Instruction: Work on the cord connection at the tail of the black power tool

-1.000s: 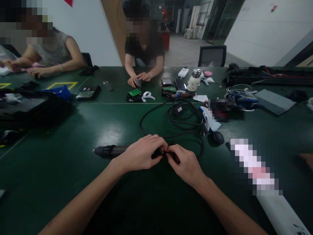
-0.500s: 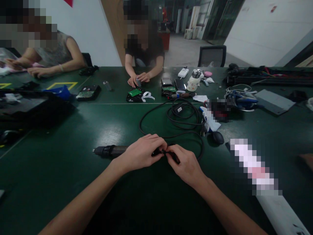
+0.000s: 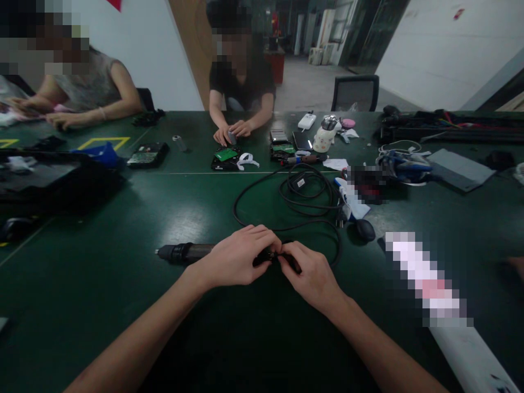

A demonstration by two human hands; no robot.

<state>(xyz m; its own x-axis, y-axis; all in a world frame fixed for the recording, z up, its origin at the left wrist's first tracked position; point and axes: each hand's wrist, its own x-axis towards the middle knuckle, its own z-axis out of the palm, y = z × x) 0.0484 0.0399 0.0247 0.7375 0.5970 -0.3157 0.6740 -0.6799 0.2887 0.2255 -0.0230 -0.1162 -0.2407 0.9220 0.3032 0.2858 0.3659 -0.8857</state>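
A dark electric screwdriver (image 3: 192,252) lies sideways on the green table, its bit pointing left. My left hand (image 3: 241,256) is closed around the rear part of it. At the screwdriver's rear end, my right hand (image 3: 311,273) pinches the black cable's end piece (image 3: 293,263) between thumb and fingers. The fingertips of both hands nearly meet there, and they hide most of the joint, so I cannot tell whether it is connected. The black cable (image 3: 236,199) runs behind my hands into loose coils, with its plug (image 3: 339,220) to the right.
Right of the coils lies a black rounded object (image 3: 364,230); a long white box (image 3: 470,355) slants at front right. Farther back stand a patterned bottle (image 3: 323,139), circuit-board parts (image 3: 225,155) and another screwdriver (image 3: 305,160). Two people sit across the table (image 3: 184,191).
My left thumb has drawn back slightly, showing a little more of the screwdriver's dark rear end. Both hands otherwise stay in place. A brownish shape at the right edge has shifted.
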